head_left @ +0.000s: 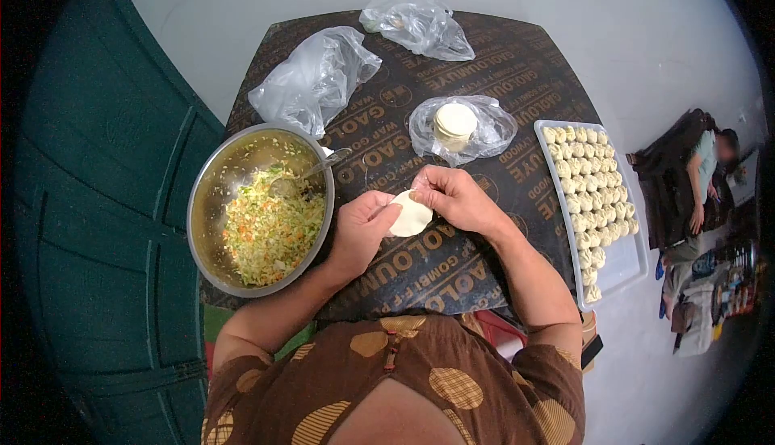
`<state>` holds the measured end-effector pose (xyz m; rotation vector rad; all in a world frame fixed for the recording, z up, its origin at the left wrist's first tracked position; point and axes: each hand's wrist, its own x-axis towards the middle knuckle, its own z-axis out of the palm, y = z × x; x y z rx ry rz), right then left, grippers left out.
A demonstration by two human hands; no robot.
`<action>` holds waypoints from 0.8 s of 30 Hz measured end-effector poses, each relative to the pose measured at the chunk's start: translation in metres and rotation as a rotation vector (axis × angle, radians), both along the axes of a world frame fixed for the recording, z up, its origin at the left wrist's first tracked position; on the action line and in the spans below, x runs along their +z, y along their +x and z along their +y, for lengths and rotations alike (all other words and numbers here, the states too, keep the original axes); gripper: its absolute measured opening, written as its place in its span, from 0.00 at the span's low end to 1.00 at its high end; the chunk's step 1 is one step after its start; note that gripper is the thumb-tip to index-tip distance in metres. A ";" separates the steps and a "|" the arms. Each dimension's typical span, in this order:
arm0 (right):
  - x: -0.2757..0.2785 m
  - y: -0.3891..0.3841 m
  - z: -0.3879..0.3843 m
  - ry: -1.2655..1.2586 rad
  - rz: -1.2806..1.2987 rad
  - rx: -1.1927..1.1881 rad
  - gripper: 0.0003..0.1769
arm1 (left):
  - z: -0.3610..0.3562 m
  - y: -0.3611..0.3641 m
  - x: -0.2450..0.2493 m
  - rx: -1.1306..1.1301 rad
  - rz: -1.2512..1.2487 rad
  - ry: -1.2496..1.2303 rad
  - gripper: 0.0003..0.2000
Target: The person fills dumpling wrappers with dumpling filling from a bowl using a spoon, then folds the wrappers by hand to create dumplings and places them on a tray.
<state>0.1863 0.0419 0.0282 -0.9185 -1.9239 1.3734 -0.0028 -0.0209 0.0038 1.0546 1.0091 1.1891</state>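
Pinching the left edge of a round, flat, pale dough disc, your left hand has its thumb on top and its fingers curled behind. Your right hand is closed on the upper right edge of the same disc, thumb and fingertips together over it. The disc hangs between your two hands, above the dark bench with golden lettering.

Just left of your left hand sits a wide, round steel bowl, holding a finely chopped mix of green, pale and orange bits; a metal spoon rests in it, its handle over the rim towards you. Beyond your right hand, a stack of round pale discs stands on a clear plastic bag. Farther off lie two crumpled clear bags. Right of your right hand, a pale rectangular plastic tray carries rows of pleated dumplings, its near right part bare.
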 end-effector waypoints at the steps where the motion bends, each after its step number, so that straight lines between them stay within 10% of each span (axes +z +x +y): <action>1: 0.001 0.000 0.000 -0.001 0.000 0.000 0.09 | 0.000 0.000 -0.001 -0.028 0.013 0.001 0.07; 24: -0.004 -0.001 0.003 -0.107 0.056 0.036 0.09 | 0.003 -0.001 0.000 -0.025 -0.184 -0.091 0.08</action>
